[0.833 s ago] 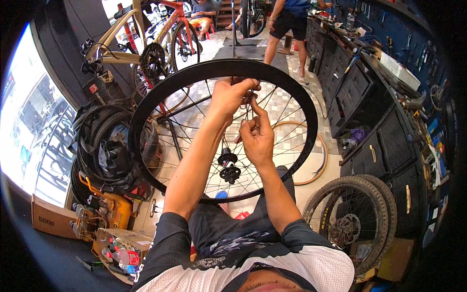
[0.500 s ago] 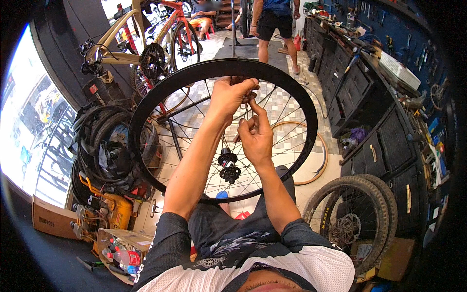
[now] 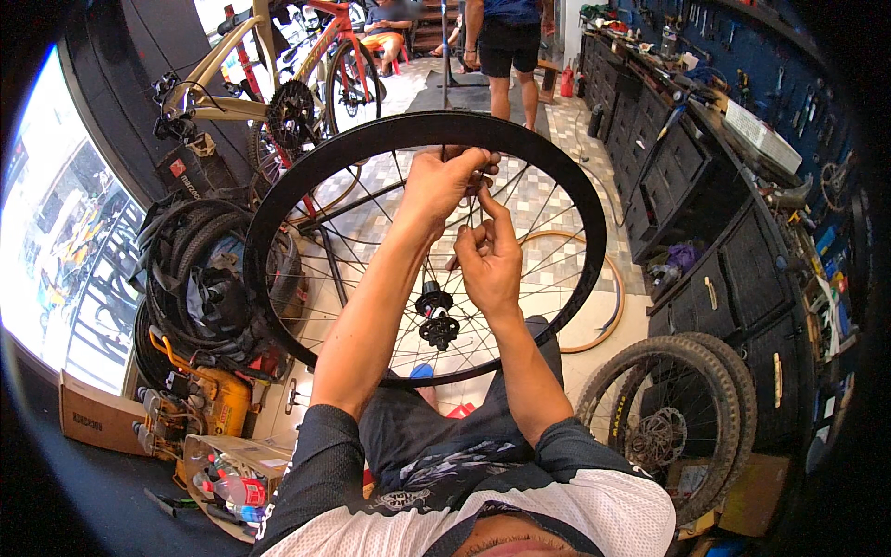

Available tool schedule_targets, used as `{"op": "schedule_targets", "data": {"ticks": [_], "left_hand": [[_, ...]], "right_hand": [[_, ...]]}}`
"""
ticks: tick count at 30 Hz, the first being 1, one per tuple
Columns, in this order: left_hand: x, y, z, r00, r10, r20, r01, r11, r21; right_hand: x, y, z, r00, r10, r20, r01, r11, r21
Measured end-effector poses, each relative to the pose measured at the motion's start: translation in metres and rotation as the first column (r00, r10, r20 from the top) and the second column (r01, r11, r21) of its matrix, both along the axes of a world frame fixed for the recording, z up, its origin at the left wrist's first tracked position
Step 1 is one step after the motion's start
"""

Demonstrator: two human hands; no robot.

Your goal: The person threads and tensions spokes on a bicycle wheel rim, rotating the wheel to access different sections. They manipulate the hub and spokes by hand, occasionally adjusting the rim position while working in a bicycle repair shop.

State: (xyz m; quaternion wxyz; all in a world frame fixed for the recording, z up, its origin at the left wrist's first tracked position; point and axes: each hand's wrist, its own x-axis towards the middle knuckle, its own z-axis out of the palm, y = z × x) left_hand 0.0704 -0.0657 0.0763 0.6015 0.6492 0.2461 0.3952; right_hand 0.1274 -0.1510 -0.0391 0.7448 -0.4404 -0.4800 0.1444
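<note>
A black deep-rimmed bicycle wheel (image 3: 320, 151) stands tilted before me, its lower rim against my thighs. Thin dark spokes run to its black hub (image 3: 436, 317). My left hand (image 3: 438, 188) is closed just inside the top of the rim, fingers pinched around something small that they hide. Just below it, my right hand (image 3: 489, 265) has its index finger stretched up to the left fingertips, beside a spoke, while the other fingers curl in. A small dark piece shows at those curled fingers; its kind is unclear. Both forearms reach across the wheel.
Two knobby-tyred wheels (image 3: 601, 395) lean at the right, by black drawer cabinets (image 3: 733, 265). Bundled tyres (image 3: 176, 237) and a yellow compressor (image 3: 232, 401) lie left. A beige bike frame (image 3: 218, 107) hangs behind. Another person (image 3: 509, 51) stands beyond the wheel.
My hands and the wheel have hardly moved; the left fingertips have shifted slightly right. The standing person in the back has moved a little left and changed stance.
</note>
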Motion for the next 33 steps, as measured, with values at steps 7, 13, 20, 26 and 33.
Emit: {"op": "schedule_targets", "data": {"ticks": [7,13,20,26,33], "left_hand": [[0.005,0.014,-0.021,0.975,0.208,0.080,-0.222,0.940,0.258],[0.003,-0.001,-0.037,0.895,0.431,0.111,-0.371,0.586,0.720],[0.002,-0.005,-0.032,0.907,0.419,-0.040,-0.285,0.681,0.675],[-0.026,0.003,-0.010,0.945,0.292,0.144,-0.323,0.787,0.526],[-0.121,0.000,0.020,0.888,0.307,0.342,-0.356,0.930,0.090]], "right_hand": [[0.004,-0.020,0.017,0.997,-0.028,0.069,0.038,0.990,-0.136],[0.098,-0.076,-0.052,0.812,-0.567,0.138,0.571,0.821,0.012],[0.214,-0.113,-0.213,0.856,-0.367,-0.363,0.169,0.864,-0.475],[0.182,-0.083,-0.196,0.875,-0.144,-0.463,-0.019,0.944,-0.328],[0.213,-0.064,-0.015,0.919,-0.364,0.150,0.393,0.842,-0.370]]}}
